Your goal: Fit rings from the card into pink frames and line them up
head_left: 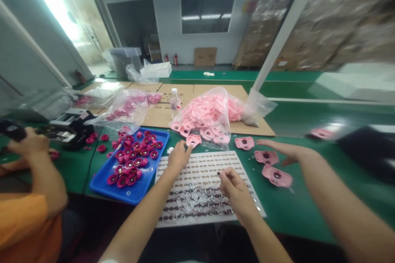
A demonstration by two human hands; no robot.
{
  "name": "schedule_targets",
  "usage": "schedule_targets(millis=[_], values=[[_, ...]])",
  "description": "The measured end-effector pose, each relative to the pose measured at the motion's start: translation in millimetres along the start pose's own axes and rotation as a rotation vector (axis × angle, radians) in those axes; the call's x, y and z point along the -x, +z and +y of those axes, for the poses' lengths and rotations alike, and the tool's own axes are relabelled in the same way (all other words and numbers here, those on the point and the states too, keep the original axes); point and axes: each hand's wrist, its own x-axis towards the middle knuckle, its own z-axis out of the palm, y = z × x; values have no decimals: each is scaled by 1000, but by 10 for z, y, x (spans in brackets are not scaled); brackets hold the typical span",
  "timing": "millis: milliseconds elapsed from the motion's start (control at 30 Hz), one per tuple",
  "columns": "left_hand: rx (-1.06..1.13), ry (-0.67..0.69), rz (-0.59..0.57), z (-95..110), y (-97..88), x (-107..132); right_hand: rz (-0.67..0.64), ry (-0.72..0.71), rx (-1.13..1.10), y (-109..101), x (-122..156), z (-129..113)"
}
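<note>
My left hand (179, 157) reaches to the far edge of the white sheet, with its fingers closed on the near edge of a pink plastic shell (194, 140). Between thumb and forefinger, my right hand (233, 187) pinches a small dark part (219, 174) above the sheet. That white sheet (212, 157) carries rows of small parts, dark ones and clear rings covering its nearer half. Behind my left hand, more pink shells spill from a clear plastic bag (228, 111). Several finished-looking pink shells (267, 157) with dark centres lie to the right of the sheet.
At left, a blue tray (100, 178) holds magenta cups. A co-worker's hand (286, 150) hovers over the right-hand shells; another person (33, 209) holds a dark tool (12, 130) at left. A bottle (175, 100) stands on cardboard (154, 117) behind.
</note>
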Motion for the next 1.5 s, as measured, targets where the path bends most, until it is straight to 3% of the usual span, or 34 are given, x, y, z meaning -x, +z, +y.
schedule_targets(millis=[100, 233, 433, 667, 867, 1033, 1100, 1200, 1233, 1400, 1500], values=[[-70, -8, 66, 19, 2, -229, -36, 111, -131, -24, -5, 23], [-106, 0, 89, 58, 31, -299, 1, 30, 6, -88, -3, -146], [-113, 101, 142, 149, -144, 95, 37, -222, 236, 25, -192, -414], [-55, 217, 154, 320, -401, 655, -9, -326, 261, 396, -432, -532], [-4, 253, 159, 281, -622, 825, -73, -382, 332, 576, -334, -650], [47, 282, 122, 215, -791, 916, -5, -383, 361, 655, -310, -776], [58, 294, 100, 174, -860, 949, -118, -336, 235, 676, -336, -811], [65, 303, 74, 67, -956, 994, -485, -197, 20, 743, -374, -798], [55, 300, 69, 20, -986, 1009, -554, -159, -10, 785, -375, -776], [-165, 343, 107, -230, -1138, 1065, -526, -125, 10, 1161, -263, -659], [-306, 391, 105, -359, -1262, 1081, -590, -134, -15, 1430, -209, -663]])
